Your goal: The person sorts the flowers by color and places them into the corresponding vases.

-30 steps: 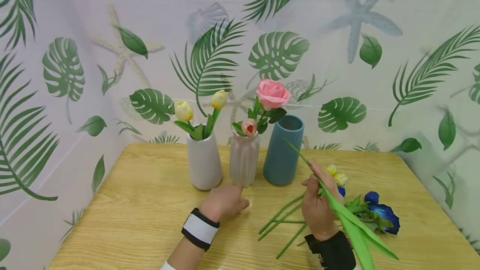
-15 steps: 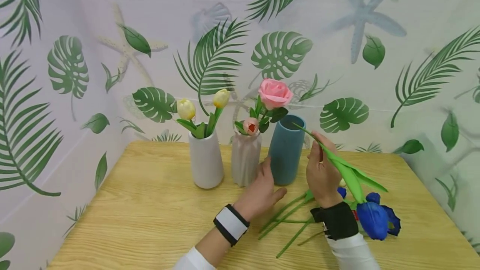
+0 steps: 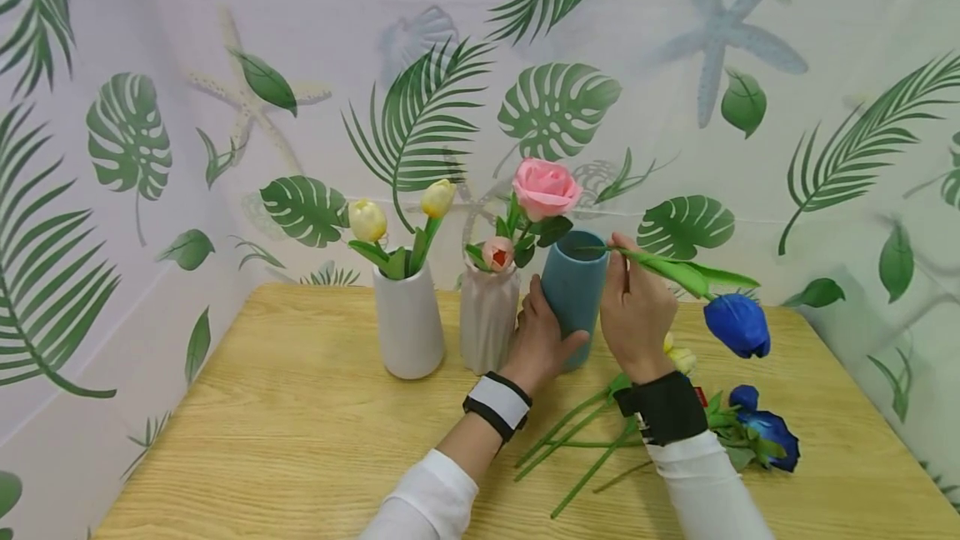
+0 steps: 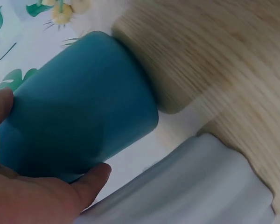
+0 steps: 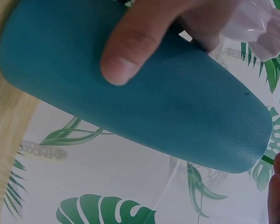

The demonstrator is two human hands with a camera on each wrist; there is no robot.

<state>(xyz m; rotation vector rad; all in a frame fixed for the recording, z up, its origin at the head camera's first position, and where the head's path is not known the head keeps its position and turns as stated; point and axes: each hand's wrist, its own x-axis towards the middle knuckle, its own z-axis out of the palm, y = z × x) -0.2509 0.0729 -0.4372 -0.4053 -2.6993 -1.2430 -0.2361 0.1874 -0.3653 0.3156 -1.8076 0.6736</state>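
Three vases; two wristbands

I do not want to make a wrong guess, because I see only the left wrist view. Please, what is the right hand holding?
Observer: The right hand holds a blue tulip by its stem.
Operator: Thank you. Where is the tip of this stem?
Observer: It is at the open top of the blue vase; I cannot tell how deep it goes.
Operator: And the ribbed vase, does it contain something? My picture cuts its upper part.
Observer: Yes, a pink rose and a smaller pink flower stand in it.
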